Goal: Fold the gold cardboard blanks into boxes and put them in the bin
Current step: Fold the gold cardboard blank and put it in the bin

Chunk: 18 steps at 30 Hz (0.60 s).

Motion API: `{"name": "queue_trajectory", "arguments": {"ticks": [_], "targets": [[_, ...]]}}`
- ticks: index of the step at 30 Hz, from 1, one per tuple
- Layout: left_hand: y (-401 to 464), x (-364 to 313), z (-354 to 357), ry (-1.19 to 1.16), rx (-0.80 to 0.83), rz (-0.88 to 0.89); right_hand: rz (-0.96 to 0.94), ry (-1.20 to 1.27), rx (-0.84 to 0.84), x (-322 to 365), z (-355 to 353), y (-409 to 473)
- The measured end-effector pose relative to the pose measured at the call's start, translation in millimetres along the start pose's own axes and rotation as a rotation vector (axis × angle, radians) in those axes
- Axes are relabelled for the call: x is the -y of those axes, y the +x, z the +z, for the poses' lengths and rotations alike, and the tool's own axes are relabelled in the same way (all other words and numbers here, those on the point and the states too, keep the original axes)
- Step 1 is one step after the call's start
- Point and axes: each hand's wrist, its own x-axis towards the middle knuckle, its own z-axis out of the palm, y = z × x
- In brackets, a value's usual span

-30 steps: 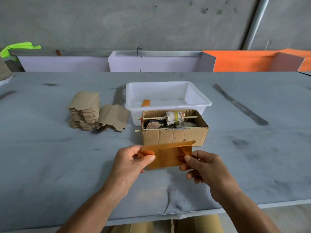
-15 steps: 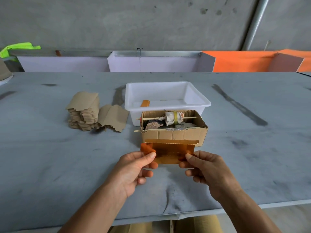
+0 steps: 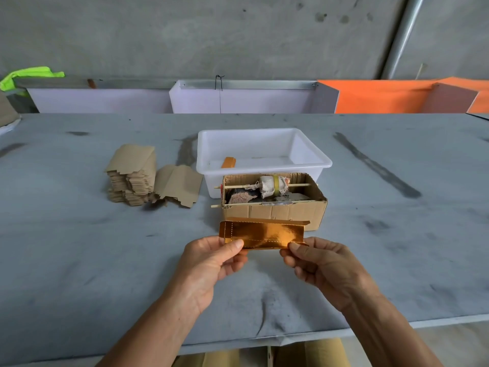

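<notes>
Since creases need both ends steady, we pinch gold blank with left hand and right hand, fingers curled, near white bin.

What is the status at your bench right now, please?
Left hand and right hand pinch gold blank, unfolded. White bin behind brown carton. Carton stands between.

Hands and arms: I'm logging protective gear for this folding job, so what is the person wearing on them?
Nothing shows on either. The left hand and right hand are bare, with no gloves, rings or watch visible. Both forearms are bare to the frame's bottom edge; no sleeves in view.
</notes>
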Motion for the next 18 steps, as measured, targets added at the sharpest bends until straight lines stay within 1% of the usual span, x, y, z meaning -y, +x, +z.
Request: {"name": "queue_trajectory", "arguments": {"ticks": [6,9,11,14,18], "targets": [[0,5,7,-0.002,-0.110,0.148,-0.087,0.026,-0.098,-8,5,1],[1,11,13,-0.006,-0.166,0.230,-0.178,0.007,-0.195,-10,11,3],[2,14,17,-0.026,-0.199,0.270,-0.241,0.009,-0.229,-10,16,3],[1,16,23,-0.099,-0.222,0.294,-0.288,0.038,-0.245,-11,19,3],[1,15,32,-0.270,-0.234,0.276,-0.334,0.048,-0.247,-13,21,4]]}}
